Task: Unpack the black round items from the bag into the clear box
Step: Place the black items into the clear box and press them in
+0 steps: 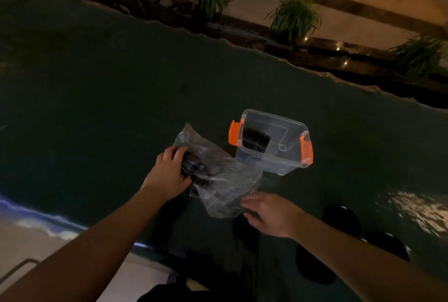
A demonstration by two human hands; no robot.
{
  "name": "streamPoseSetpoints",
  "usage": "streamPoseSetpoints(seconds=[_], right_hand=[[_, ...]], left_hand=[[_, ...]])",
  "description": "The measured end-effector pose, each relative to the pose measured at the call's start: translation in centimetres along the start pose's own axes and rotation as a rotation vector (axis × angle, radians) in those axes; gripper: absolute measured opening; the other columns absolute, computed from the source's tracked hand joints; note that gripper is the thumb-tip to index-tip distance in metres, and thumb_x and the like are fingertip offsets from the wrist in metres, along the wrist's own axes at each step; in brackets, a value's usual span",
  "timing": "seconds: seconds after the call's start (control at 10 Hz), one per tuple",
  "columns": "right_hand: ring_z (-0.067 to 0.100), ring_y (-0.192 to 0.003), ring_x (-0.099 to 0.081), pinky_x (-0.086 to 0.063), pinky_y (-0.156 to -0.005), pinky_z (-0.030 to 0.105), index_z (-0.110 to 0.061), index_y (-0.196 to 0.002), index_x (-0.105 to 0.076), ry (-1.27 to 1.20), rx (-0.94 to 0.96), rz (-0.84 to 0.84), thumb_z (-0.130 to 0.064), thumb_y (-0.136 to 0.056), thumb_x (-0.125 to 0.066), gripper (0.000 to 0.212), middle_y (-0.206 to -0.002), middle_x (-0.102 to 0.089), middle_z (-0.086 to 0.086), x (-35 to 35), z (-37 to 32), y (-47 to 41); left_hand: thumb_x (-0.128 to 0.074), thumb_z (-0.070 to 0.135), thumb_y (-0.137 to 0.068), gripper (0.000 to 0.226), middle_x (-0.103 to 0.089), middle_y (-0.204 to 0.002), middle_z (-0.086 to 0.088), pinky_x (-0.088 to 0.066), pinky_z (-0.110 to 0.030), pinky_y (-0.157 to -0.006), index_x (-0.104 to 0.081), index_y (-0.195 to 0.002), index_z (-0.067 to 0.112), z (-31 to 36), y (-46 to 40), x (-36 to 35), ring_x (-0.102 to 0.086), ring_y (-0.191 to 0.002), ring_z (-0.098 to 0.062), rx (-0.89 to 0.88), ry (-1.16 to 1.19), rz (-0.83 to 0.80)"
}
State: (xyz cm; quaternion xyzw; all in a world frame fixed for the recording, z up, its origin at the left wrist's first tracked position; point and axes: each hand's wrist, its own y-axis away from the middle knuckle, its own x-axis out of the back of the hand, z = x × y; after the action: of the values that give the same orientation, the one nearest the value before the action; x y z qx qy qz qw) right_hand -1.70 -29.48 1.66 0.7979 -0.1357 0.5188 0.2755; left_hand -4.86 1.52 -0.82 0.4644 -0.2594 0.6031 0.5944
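A clear plastic bag [213,175] is seen lying crumpled on the dark table [97,88], just beside the clear box [271,141] on its near left side. Inside the bag, at the end farthest from the box, a dark clump of black round items [194,171] can be made out. A ribbed stack of black discs [255,141] already stands on edge inside the box, against its left wall, next to an orange latch [234,133].

The left hand [169,171] is placed on the bag over the dark clump, its fingers [178,151] curled around it, apparently gripping the items through the film. The right hand [269,212] is held at the bag's near corner, fingers spread and released; whether the film is touched cannot be told.

The unpacking is judged to be partway done, with another batch being gathered. Next, the bag mouth would need to be opened and steadied, the clump drawn out, and the items carried to the box and set beside the stack.
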Motion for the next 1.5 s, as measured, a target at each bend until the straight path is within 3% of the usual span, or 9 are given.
streamPoseSetpoints(seconds=[0.2,0.3,0.4,0.7,1.0,1.1,1.2,1.4,1.5], right_hand=[[0.023,-0.130,-0.051,-0.041,-0.110,0.035,-0.022,-0.158,-0.024,-0.029,-0.097,-0.076,-0.020,-0.101,-0.045,0.061,-0.158,-0.038,0.006,-1.6,-0.3,-3.4],[0.021,-0.152,-0.020,-0.015,-0.124,0.032,-0.019,-0.161,-0.014,-0.023,-0.068,-0.050,-0.013,-0.101,-0.047,0.069,-0.169,-0.011,0.004,-1.7,-0.7,-5.3],[0.014,-0.154,-0.007,0.004,-0.121,0.021,-0.015,-0.160,-0.011,0.003,-0.022,0.013,-0.012,-0.101,-0.048,0.069,-0.169,-0.004,0.003,-1.5,-0.9,-7.0],[0.018,-0.153,-0.016,-0.013,-0.124,0.030,-0.017,-0.161,-0.005,-0.072,-0.082,0.112,-0.015,-0.097,-0.056,0.081,-0.169,-0.007,0.001,-0.3,-2.0,-11.5],[0.028,-0.147,-0.027,-0.016,-0.113,0.025,-0.020,-0.159,-0.015,-0.192,-0.293,0.116,-0.050,-0.080,-0.077,0.105,-0.164,-0.022,0.006,-1.2,-3.0,-16.2],[0.031,-0.147,-0.025,-0.025,-0.119,0.040,-0.032,-0.160,-0.002,-0.097,-0.292,0.016,-0.052,-0.082,-0.072,0.107,-0.167,-0.012,-0.002,-1.7,-2.6,-16.6],[0.029,-0.141,-0.033,-0.033,-0.116,0.048,-0.041,-0.157,-0.003,-0.145,-0.236,0.044,-0.050,-0.077,-0.074,0.108,-0.159,-0.029,-0.003,-1.2,-2.9,-17.3],[0.009,-0.149,-0.016,-0.008,-0.118,0.015,-0.023,-0.159,-0.016,-0.241,-0.069,0.149,-0.021,-0.086,-0.075,0.094,-0.164,-0.021,-0.002,-0.3,-3.2,-18.6],[-0.018,-0.138,-0.007,-0.005,-0.107,-0.001,-0.017,-0.157,-0.024,-0.162,0.014,0.247,-0.018,-0.083,-0.077,0.091,-0.153,-0.023,-0.015,-1.5,-2.6,-19.0]], left_hand=[[-0.076,0.047,-0.079,0.103,-0.017,-0.164,-0.016,-0.037,-0.058,-0.114,-0.011,-0.157,0.028,-0.3,0.5,0.0,-0.027,-0.146,-0.043,0.064,0.051,0.013],[-0.080,0.046,-0.075,0.110,-0.024,-0.160,-0.019,-0.037,-0.060,-0.113,-0.010,-0.157,0.028,-0.3,0.5,0.0,-0.032,-0.144,-0.044,0.134,0.129,0.014],[-0.082,0.042,-0.072,0.109,-0.039,-0.148,-0.017,-0.041,-0.058,-0.110,-0.015,-0.156,0.026,-0.4,0.6,0.1,-0.044,-0.135,-0.041,0.139,0.212,0.029],[-0.084,0.038,-0.072,0.104,-0.039,-0.149,-0.014,-0.040,-0.047,-0.113,-0.027,-0.156,0.012,-0.8,0.6,-0.1,-0.045,-0.134,-0.035,0.116,0.202,0.009],[-0.087,0.043,-0.068,0.101,-0.043,-0.143,-0.011,-0.040,-0.045,-0.114,-0.035,-0.151,0.015,-1.4,0.6,0.0,-0.048,-0.132,-0.031,0.090,0.246,0.009],[-0.087,0.042,-0.068,0.100,-0.043,-0.144,-0.009,-0.040,-0.043,-0.113,-0.035,-0.150,0.018,-1.7,0.6,-0.1,-0.048,-0.131,-0.029,0.072,0.245,0.008],[-0.087,0.038,-0.066,0.097,-0.044,-0.142,-0.008,-0.040,-0.045,-0.114,-0.038,-0.148,0.020,-1.8,0.6,-0.2,-0.048,-0.130,-0.028,0.039,0.245,-0.001],[-0.089,0.036,-0.067,0.097,-0.042,-0.147,-0.003,-0.036,-0.036,-0.113,-0.038,-0.149,0.022,-1.6,0.5,-0.1,-0.046,-0.132,-0.022,0.001,0.224,-0.013],[-0.088,0.033,-0.069,0.097,-0.040,-0.148,-0.004,-0.037,-0.037,-0.116,-0.036,-0.150,0.020,-1.5,0.6,0.0,-0.045,-0.134,-0.024,-0.015,0.221,-0.014]])
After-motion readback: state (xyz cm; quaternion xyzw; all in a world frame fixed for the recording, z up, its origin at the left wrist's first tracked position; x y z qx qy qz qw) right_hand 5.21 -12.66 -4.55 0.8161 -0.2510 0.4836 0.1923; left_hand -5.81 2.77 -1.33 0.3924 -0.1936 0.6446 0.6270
